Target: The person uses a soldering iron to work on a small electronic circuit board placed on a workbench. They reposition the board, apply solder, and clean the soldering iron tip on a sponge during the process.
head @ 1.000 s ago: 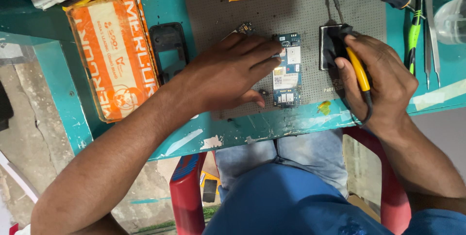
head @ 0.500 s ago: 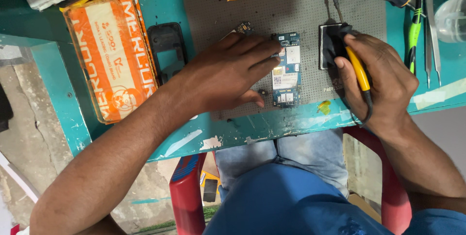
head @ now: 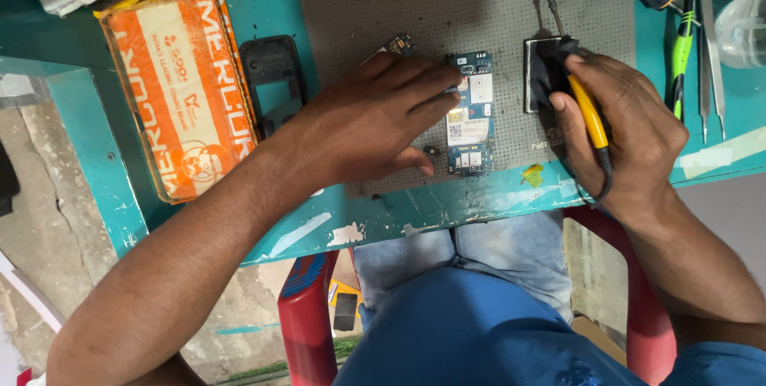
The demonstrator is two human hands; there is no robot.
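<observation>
Pressing flat and open, the left hand (head: 375, 119) is holding down a circuit board (head: 469, 115); the right hand (head: 618, 135) is gripping a yellow soldering iron (head: 590, 119).

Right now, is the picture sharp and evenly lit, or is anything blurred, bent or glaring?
Head view: soft, even light, no hard shadows; the circuit board under the left hand is sharp, as is the yellow-handled soldering iron in the right hand. Faint glare on the clear plastic item at the right edge; the teal bench edges bow slightly, wide-lens distortion.
</observation>
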